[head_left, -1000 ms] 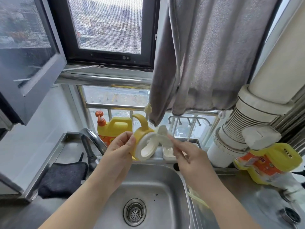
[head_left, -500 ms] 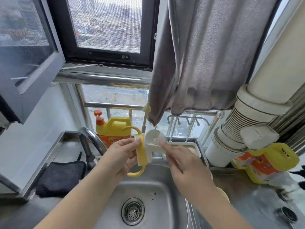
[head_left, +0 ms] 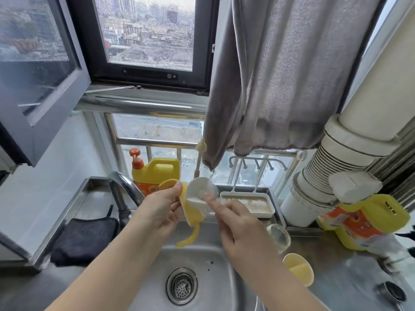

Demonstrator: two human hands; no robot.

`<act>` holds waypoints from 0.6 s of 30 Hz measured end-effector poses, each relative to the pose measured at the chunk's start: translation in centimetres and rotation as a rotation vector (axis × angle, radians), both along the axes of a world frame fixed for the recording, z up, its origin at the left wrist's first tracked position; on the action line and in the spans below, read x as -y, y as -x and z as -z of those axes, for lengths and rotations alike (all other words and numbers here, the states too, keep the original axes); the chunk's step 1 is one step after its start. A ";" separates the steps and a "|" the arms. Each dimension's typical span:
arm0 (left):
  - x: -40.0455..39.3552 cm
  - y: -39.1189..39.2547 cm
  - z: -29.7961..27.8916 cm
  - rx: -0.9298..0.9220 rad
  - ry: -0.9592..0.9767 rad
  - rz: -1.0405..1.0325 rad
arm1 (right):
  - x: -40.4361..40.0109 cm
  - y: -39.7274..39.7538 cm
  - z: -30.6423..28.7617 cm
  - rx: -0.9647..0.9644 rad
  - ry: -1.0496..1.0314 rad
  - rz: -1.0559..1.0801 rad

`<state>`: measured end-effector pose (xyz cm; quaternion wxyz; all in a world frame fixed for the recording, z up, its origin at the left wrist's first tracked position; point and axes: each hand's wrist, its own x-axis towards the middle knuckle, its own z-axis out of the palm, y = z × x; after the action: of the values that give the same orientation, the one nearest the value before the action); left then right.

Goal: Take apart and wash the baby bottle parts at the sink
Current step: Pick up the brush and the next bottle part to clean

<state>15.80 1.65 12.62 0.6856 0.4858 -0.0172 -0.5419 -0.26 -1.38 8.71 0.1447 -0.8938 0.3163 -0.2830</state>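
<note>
As the 2 earlier views show the yellow handled collar (head_left: 190,212) face-on and then edge-on, I record that it has been turned in my left hand (head_left: 160,209), so 1 handle now hangs below the grip and the other curves up behind my thumb. My right hand (head_left: 241,227) has shifted from the collar's rim to the pale silicone teat (head_left: 201,191) seated in it. I judge this to mean the dismantling step is under way: the teat is being worked out of the collar and is not yet free, so washing of these 2 parts has not begun.

Grip state: the left grip is clamped on the collar, thumb on top and fingers curled beneath. The right grip has its fingertips pressed against the teat's base; whether they pinch it or only push I cannot tell, as the back of the hand hides the thumb.

Location: both parts are held in the air above the sink (head_left: 224,261), just right of the tap (head_left: 125,187).

Appearance: the collar is opaque yellow, with curved loop handles. The teat is translucent white, dome-shaped, and looks soft and likely to deform under pressure.

Beyond my right grip, on the counter (head_left: 336,261), lie a clear bottle body (head_left: 278,236) and a yellow cap (head_left: 298,269).
</note>
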 end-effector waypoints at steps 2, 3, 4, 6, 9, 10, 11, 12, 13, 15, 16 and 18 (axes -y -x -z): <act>0.0 -0.9 -0.6 -0.082 0.015 -0.070 | -0.6 0.9 1.1 -0.057 0.010 0.018; 0.0 -1.2 -0.7 -0.118 0.035 -0.093 | -0.7 1.4 1.7 -0.045 -0.030 0.021; -0.1 -1.3 -0.7 -0.146 0.054 -0.101 | -0.7 1.7 2.0 -0.012 -0.073 0.021; 0.0 -1.3 -0.4 -0.178 0.084 -0.082 | 0.0 1.8 2.2 0.045 -0.129 0.005; 0.1 -1.5 0.1 -0.104 0.084 -0.029 | 0.8 1.6 1.8 0.019 -0.154 0.008; 0.0 -1.6 0.2 -0.024 0.071 0.004 | 1.1 1.8 1.7 0.011 -0.154 0.015; 0.0 -1.8 0.5 0.085 0.057 0.044 | 1.3 2.1 1.5 0.000 -0.146 0.022; 0.0 -1.8 0.8 0.203 0.041 0.084 | 1.5 2.3 1.2 -0.002 -0.149 0.027; -0.1 -1.8 1.1 0.301 0.026 0.120 | 1.7 2.6 0.8 -0.010 -0.146 0.021; -0.1 -1.4 1.7 0.385 0.007 0.177 | 1.9 2.5 -0.2 -0.046 -0.086 0.008; -0.2 -1.1 1.8 0.379 0.006 0.192 | 1.9 2.2 -0.6 -0.074 -0.020 0.018; -0.1 -0.8 1.7 0.310 0.015 0.190 | 2.2 1.8 -1.2 -0.145 0.095 0.078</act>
<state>16.56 1.77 10.89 0.6242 0.5544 -0.1724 -0.5228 -2.11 -3.57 9.87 0.0678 -0.9049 0.3466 -0.2375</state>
